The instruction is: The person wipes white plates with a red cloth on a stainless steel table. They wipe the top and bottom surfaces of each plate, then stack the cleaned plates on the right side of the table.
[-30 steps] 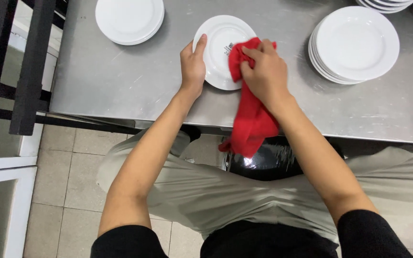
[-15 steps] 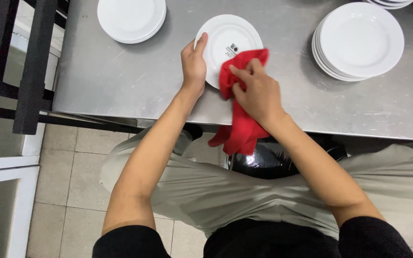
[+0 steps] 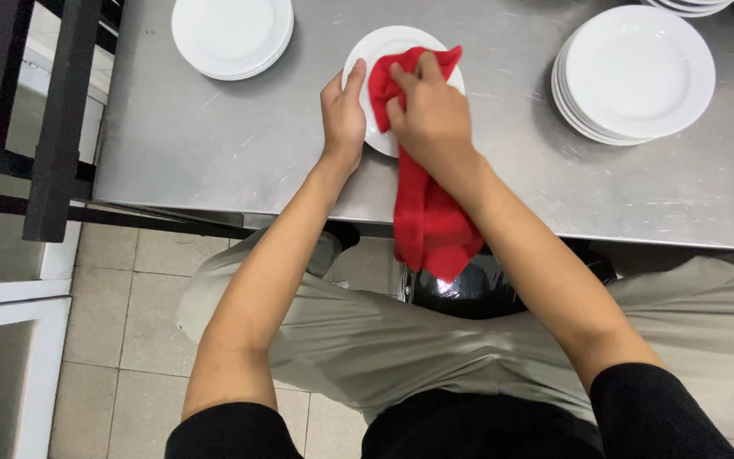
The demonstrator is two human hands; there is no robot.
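Plate | left hand grips rim | right hand seemingly presses red cloth

Two plate stacks – steel table

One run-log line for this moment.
left hand steadies white plate | right hand presses red cloth on it | steel table

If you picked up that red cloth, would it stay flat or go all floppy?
Probably floppy: the red cloth already droops over the edge of the steel table in soft folds. It likely feels light, since it bunches easily under the right hand.
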